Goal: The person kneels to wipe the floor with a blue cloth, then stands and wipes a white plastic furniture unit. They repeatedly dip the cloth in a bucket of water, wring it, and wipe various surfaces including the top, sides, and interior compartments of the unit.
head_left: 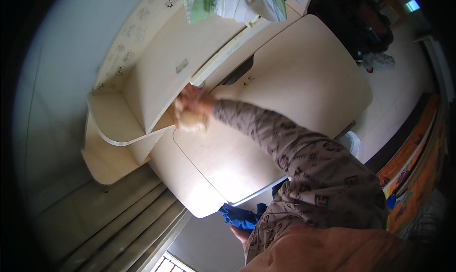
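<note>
My right hand reaches out over a pale desk, at the lower edge of the shelf unit. It is blurred and holds a cream-coloured thing that looks like a cloth. Near the bottom, my left hand is partly hidden behind my patterned sleeve. Its fingers grip a crumpled blue cloth beside the near edge of the desk.
White and green cloths lie on top of the shelf unit. Rounded corner shelves jut out at left above a pleated curtain. Dark bags and a clear plastic bag rest on the tiled floor. An orange patterned stack stands at right.
</note>
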{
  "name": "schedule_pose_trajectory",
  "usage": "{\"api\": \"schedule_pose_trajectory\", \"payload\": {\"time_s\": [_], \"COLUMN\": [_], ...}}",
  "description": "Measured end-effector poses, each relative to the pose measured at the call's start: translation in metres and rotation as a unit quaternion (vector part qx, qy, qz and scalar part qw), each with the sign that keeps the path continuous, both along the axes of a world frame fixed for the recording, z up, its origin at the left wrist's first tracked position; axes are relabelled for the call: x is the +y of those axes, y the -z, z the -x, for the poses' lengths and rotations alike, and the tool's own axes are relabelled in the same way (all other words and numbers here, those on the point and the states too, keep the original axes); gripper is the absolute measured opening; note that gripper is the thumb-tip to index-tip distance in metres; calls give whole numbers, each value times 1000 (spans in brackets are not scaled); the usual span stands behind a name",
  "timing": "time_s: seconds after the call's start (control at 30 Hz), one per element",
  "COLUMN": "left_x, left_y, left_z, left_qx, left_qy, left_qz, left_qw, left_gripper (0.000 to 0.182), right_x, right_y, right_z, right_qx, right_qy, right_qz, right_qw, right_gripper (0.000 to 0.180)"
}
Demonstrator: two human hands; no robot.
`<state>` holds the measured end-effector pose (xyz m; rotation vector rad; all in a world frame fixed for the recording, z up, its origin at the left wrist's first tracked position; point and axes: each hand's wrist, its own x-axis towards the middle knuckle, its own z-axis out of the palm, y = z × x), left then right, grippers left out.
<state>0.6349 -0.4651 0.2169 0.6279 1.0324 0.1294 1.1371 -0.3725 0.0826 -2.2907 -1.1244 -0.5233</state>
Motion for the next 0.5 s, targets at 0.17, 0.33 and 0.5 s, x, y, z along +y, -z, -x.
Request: {"api": "schedule_pose_trajectory", "payload": {"time_s": [0.17, 0.33, 0.5], "left_x": [7, 5, 1], "left_y": [6, 15, 24], "left_z": [-19, -29, -54], "left_qx": [-7, -7, -23], "left_qy": [37, 70, 111], "left_qz": [6, 10, -1], "left_qw": [999, 997, 994], "left_gripper": [65, 65, 66], "right_x": [-42, -194, -330], "right_y": [-21, -17, -11], "right_z": [-18, -182, -168], "right_qx": [-26, 26, 23], "right_qy": [-100, 189, 288], "right_qz": [24, 94, 123], "right_qw": [994, 977, 950], "right_gripper": [38, 41, 43]}}
